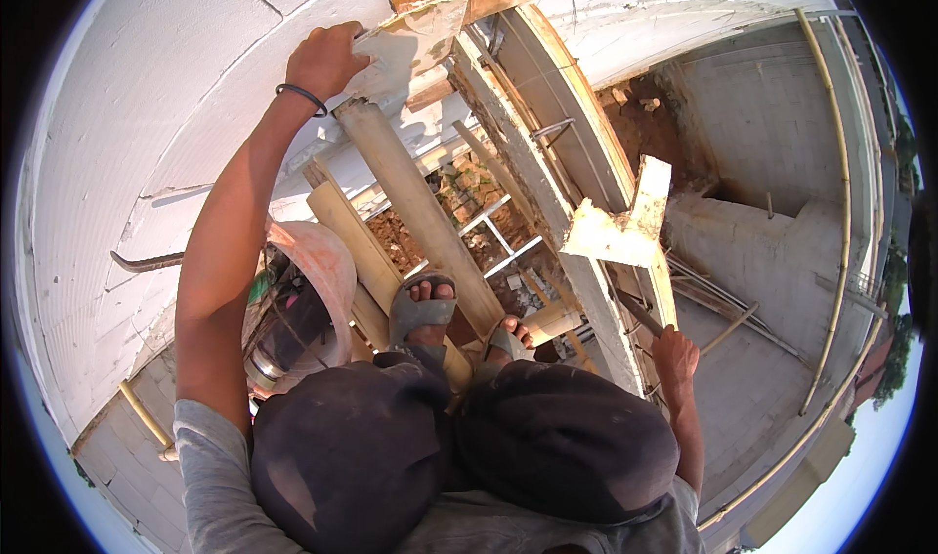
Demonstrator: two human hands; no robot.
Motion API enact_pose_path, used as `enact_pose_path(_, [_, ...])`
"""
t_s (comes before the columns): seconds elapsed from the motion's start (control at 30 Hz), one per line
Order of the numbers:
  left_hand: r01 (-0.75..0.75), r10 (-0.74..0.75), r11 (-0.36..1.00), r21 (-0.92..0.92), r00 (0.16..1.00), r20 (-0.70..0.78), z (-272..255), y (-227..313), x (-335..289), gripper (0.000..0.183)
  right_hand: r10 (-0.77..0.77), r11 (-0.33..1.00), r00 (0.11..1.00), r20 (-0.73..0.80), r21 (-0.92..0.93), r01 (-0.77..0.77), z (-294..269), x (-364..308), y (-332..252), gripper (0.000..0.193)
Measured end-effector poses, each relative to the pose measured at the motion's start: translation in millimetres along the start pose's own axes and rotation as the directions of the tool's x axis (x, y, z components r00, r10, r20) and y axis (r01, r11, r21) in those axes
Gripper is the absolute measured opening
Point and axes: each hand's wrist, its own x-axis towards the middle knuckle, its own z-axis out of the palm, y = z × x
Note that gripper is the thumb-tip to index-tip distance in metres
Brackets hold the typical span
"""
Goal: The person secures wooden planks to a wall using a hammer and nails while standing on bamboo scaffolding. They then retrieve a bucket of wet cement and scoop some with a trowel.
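Note:
My left hand is at the white block wall, its fingers curled beside the rough edge of a cement-smeared board. What those fingers close on is hidden. Low on the right, my right hand is closed round the end of a dark, narrow bar, beside the timber formwork. Above that bar, an L-shaped wooden piece lies across the formwork boards. My sandalled feet rest on yellowish planks or poles.
A dirty bucket with dark items inside hangs or stands by my left knee. A curved metal bar juts from the wall. Gaps between the planks show rubble far below. Bamboo poles and grey walls stand at right.

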Motion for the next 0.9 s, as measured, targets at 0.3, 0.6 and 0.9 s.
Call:
enact_pose_path(0.3, [-0.014, 0.030, 0.982, -0.188, 0.996, 0.080, -16, -22, -14, 0.033, 0.268, 0.907, 0.952, 0.147, 0.296, -0.301, -2, -80, 35, 0.037])
enact_pose_path(0.6, [-0.140, 0.103, 0.957, -0.255, 0.983, -0.152, 3, -25, -31, 0.027, 0.212, 0.977, 0.931, -0.296, 0.098, -0.191, 14, -90, 33, 0.036])
enact_pose_path(0.9, [-0.152, 0.110, 0.976, -0.158, 0.963, -0.248, 22, -30, -32, 0.027, 0.390, 0.713, 0.745, -0.542, 0.689, 0.128, -35, -32, -23, 0.040])
